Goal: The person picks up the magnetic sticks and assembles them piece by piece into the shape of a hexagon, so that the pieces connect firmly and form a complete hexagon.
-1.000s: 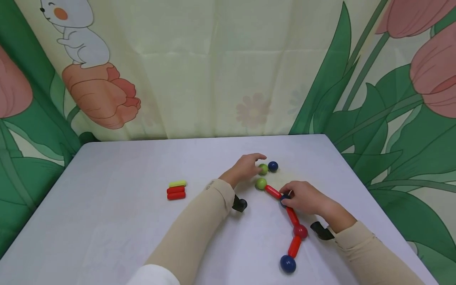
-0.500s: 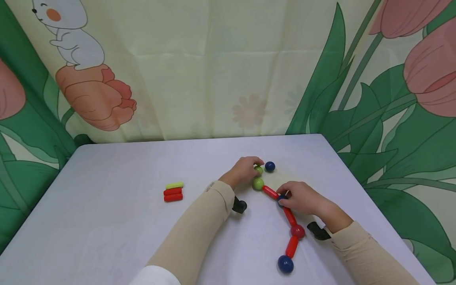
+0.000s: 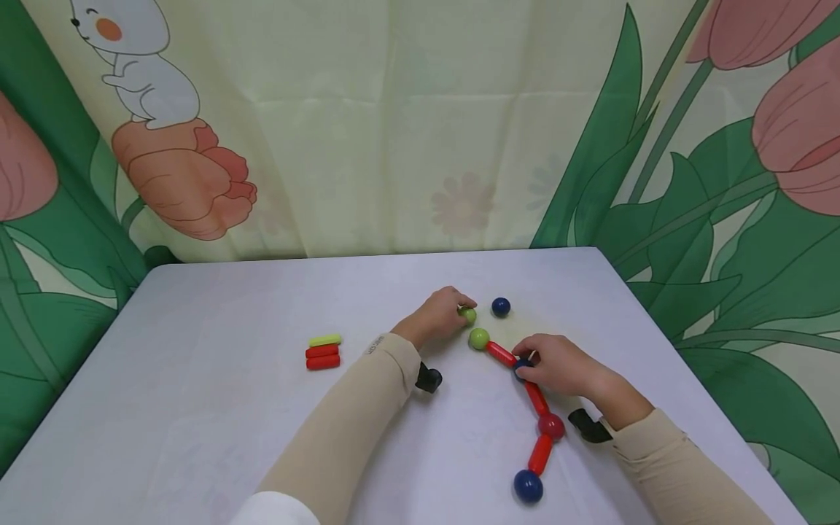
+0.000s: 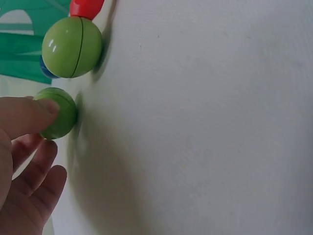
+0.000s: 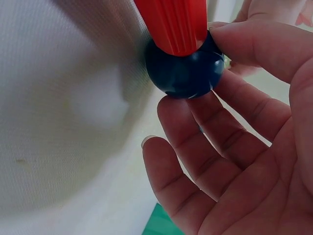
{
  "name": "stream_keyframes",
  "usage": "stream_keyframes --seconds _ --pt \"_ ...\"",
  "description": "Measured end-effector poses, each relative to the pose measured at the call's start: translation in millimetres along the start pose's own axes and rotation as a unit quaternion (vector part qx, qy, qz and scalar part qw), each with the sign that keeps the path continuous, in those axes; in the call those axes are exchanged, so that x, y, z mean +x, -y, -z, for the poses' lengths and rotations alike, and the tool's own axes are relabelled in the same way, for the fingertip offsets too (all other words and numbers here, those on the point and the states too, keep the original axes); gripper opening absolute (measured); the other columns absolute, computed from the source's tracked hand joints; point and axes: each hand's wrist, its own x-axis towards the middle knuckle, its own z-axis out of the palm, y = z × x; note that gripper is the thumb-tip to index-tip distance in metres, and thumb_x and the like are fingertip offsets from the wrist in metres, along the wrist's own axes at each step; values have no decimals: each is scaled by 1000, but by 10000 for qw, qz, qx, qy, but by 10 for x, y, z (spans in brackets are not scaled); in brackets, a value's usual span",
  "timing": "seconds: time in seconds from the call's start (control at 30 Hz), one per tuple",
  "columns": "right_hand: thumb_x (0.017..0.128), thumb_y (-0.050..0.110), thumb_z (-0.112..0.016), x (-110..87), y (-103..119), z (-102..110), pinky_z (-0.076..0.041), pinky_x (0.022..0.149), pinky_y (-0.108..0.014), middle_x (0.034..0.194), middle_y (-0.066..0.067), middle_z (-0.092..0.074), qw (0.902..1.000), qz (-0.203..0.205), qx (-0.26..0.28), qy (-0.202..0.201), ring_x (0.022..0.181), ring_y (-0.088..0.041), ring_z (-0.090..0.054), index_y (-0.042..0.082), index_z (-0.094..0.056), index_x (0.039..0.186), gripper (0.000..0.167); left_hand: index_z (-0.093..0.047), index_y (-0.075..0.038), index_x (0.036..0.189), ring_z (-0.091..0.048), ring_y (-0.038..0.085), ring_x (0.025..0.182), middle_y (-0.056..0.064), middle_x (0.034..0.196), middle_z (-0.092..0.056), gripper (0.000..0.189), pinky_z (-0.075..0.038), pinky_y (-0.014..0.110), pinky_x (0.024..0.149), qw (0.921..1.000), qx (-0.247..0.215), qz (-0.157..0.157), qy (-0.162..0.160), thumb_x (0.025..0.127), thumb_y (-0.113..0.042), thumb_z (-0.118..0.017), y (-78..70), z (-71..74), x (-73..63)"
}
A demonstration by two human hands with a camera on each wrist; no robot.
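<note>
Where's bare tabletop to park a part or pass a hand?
Free: tabletop left of the red and yellow sticks; also the near patch between left sleeve and ball-and-stick chain. Crowded: back, right of centre, where the left grip pinches a green ball near the chain's green end and a loose blue ball, right grip nearby.

Small dark lettering (image 3: 374, 345) on left sleeve cuff (image 3: 396, 357), too small to read

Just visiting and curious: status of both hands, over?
Left hand pinching loose green ball. Right hand holding inner blue ball of chain. Loose blue ball nearby, blocking neither.
</note>
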Motion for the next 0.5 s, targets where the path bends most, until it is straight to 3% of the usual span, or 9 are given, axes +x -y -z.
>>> stream_keyframes --seconds 0.37,0.5 --pt "88 13 -76 7 1 -2 -56 68 -31 98 -5 -63 10000 23 7 5 84 -18 -56 2 -66 123 38 -62 -11 134 -57 18 112 4 129 -62 40 -43 30 102 9994 -341 108 -15 95 -7 -64 43 3 -36" --pt "88 13 -76 5 -2 1 -56 68 -31 98 -5 -62 10000 48 10 -9 84 -18 -56 2 -66 123 38 -61 -12 136 -57 18 114 4 132 -61 43 -43 32 103 9994 -330 132 6 94 -6 -65 24 23 -23"
